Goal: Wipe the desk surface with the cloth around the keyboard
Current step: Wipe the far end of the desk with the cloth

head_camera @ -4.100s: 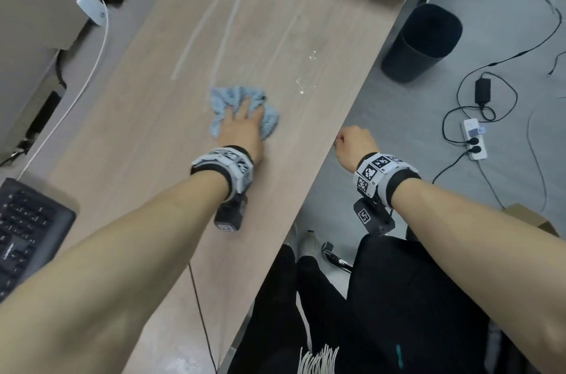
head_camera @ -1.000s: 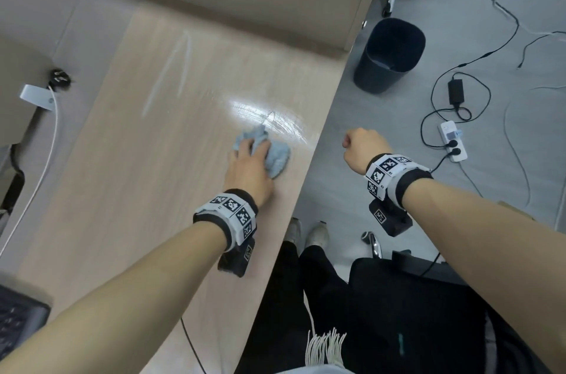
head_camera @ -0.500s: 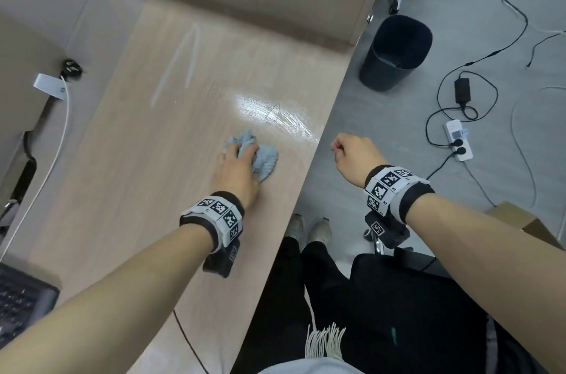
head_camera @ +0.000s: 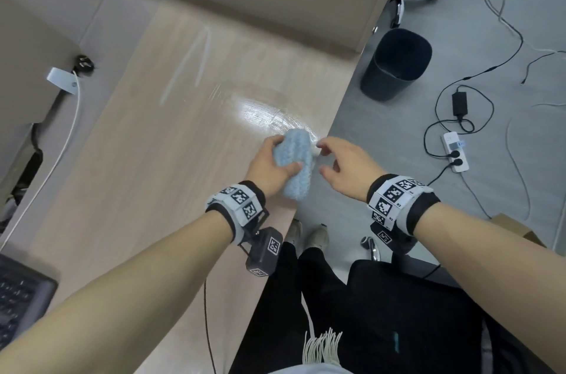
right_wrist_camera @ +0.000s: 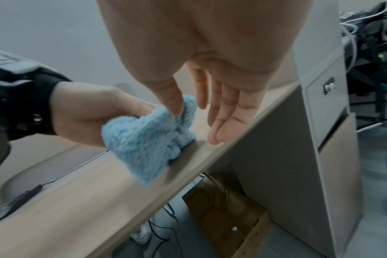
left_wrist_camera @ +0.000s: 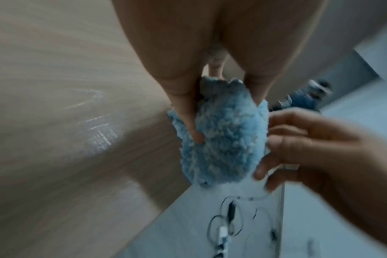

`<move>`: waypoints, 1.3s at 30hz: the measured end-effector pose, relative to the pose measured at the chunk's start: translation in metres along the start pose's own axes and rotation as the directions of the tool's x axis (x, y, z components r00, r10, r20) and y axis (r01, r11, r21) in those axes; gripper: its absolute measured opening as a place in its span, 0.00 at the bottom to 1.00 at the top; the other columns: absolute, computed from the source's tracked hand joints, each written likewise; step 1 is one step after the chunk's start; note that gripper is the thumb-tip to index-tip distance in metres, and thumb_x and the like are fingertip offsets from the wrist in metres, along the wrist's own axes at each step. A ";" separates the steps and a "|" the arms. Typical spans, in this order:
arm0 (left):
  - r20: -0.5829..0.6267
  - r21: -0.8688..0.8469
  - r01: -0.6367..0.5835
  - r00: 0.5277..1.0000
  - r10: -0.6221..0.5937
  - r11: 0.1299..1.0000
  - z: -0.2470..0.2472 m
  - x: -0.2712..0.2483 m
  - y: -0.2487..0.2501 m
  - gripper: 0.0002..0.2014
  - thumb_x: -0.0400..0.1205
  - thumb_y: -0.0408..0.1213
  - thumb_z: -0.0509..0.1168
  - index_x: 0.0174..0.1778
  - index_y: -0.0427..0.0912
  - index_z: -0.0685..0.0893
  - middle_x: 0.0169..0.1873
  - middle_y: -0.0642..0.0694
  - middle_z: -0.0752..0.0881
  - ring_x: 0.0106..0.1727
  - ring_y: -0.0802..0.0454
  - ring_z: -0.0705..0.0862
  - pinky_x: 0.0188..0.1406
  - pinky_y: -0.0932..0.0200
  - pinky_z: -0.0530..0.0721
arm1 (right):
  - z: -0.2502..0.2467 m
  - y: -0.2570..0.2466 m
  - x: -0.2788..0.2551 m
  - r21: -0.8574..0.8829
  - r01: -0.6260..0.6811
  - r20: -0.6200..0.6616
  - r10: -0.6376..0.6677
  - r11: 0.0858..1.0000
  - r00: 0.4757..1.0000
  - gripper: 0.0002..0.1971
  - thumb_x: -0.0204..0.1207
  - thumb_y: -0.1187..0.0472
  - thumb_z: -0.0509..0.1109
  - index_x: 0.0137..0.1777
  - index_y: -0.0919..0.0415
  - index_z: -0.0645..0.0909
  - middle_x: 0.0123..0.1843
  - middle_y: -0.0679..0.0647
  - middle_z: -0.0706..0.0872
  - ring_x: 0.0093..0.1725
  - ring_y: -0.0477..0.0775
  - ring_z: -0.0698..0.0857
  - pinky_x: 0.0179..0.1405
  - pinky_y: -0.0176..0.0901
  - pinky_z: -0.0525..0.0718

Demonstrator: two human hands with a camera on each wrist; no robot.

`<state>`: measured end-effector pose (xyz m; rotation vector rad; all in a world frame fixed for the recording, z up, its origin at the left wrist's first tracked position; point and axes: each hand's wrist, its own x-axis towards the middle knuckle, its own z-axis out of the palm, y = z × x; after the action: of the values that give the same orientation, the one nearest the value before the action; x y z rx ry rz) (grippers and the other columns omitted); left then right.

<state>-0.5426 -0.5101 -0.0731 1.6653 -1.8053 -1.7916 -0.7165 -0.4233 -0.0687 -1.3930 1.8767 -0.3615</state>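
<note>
Blue cloth (head_camera: 294, 166) bunched in left hand (head_camera: 269, 165), above desk (head_camera: 137, 174) edge | right hand (head_camera: 343, 168) fingers spread, reaching | wet streaks: far end wiped | keyboard (head_camera: 21, 297) surround likely left.

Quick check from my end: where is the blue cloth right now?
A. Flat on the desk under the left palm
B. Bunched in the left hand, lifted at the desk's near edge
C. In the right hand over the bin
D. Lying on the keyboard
B: the left hand grips the bunched cloth at the edge of the desk, while the right hand reaches toward it with open fingers.
</note>
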 end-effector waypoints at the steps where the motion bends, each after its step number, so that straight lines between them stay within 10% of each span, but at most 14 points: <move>1: 0.001 -0.145 0.053 0.999 -0.054 0.988 -0.004 0.001 0.002 0.29 0.76 0.36 0.73 0.71 0.46 0.71 0.64 0.41 0.82 0.60 0.46 0.85 0.61 0.45 0.85 | 0.001 -0.008 0.002 0.030 0.029 0.034 -0.030 0.999 0.999 0.27 0.76 0.54 0.71 0.74 0.54 0.71 0.67 0.52 0.80 0.47 0.44 0.76 0.59 0.43 0.78; 7: 0.113 -0.368 0.142 0.988 -0.107 0.919 -0.020 -0.005 0.008 0.15 0.77 0.35 0.67 0.60 0.42 0.79 0.53 0.35 0.89 0.50 0.41 0.90 0.53 0.45 0.89 | 0.015 -0.041 0.011 0.312 0.072 0.060 -0.095 0.947 0.994 0.39 0.69 0.52 0.77 0.79 0.44 0.64 0.73 0.47 0.74 0.65 0.44 0.77 0.67 0.39 0.74; 11: 0.094 -0.376 0.061 0.995 -0.027 0.925 -0.041 -0.011 0.003 0.11 0.79 0.31 0.66 0.56 0.42 0.87 0.49 0.40 0.91 0.51 0.43 0.90 0.55 0.46 0.88 | 0.027 -0.063 0.022 0.465 0.029 0.030 -0.049 0.885 0.998 0.32 0.68 0.61 0.75 0.72 0.44 0.72 0.62 0.46 0.82 0.56 0.45 0.83 0.59 0.42 0.83; 15: -0.066 -0.175 0.007 0.998 -0.019 0.985 -0.070 0.003 -0.007 0.12 0.75 0.37 0.71 0.54 0.46 0.84 0.39 0.44 0.85 0.41 0.46 0.87 0.46 0.44 0.89 | 0.032 -0.076 0.042 0.225 0.032 -0.032 -0.025 0.974 0.999 0.29 0.70 0.65 0.68 0.70 0.42 0.73 0.61 0.52 0.78 0.59 0.56 0.81 0.60 0.50 0.81; 19: -0.288 0.318 0.027 0.955 0.070 0.948 -0.112 0.019 -0.028 0.10 0.79 0.39 0.69 0.56 0.45 0.84 0.50 0.43 0.88 0.52 0.44 0.86 0.59 0.51 0.82 | 0.029 -0.077 0.061 -0.094 0.179 -0.131 -0.191 0.979 0.973 0.30 0.73 0.63 0.67 0.76 0.47 0.69 0.73 0.58 0.71 0.65 0.66 0.77 0.62 0.55 0.80; 24: -0.313 0.611 0.154 0.948 0.058 0.777 -0.138 0.030 -0.046 0.15 0.80 0.39 0.64 0.63 0.43 0.82 0.63 0.38 0.80 0.63 0.35 0.80 0.61 0.45 0.77 | 0.055 -0.074 0.077 -0.549 0.245 0.154 -0.192 0.799 0.969 0.27 0.80 0.43 0.63 0.77 0.50 0.66 0.84 0.59 0.60 0.79 0.72 0.62 0.71 0.67 0.70; 34: -0.273 0.700 0.178 0.961 0.029 0.692 -0.138 0.043 -0.054 0.22 0.79 0.39 0.66 0.70 0.44 0.79 0.74 0.41 0.73 0.71 0.33 0.73 0.71 0.42 0.74 | -0.019 0.020 0.056 -0.443 -0.229 -0.170 0.170 0.867 0.971 0.17 0.79 0.62 0.66 0.67 0.62 0.77 0.70 0.63 0.72 0.67 0.69 0.72 0.56 0.58 0.80; 39: -0.216 0.691 0.152 0.976 0.001 0.707 -0.144 0.042 -0.053 0.22 0.81 0.41 0.63 0.72 0.45 0.76 0.76 0.41 0.71 0.74 0.34 0.71 0.73 0.44 0.70 | -0.022 -0.024 0.089 -0.424 -0.041 -0.164 -0.033 0.905 0.986 0.19 0.79 0.55 0.65 0.67 0.61 0.77 0.69 0.63 0.75 0.63 0.70 0.74 0.59 0.60 0.80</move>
<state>-0.4263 -0.6171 -0.0938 2.0710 -2.5362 -0.8955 -0.7255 -0.5174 -0.0747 -1.6864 2.1886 -0.0619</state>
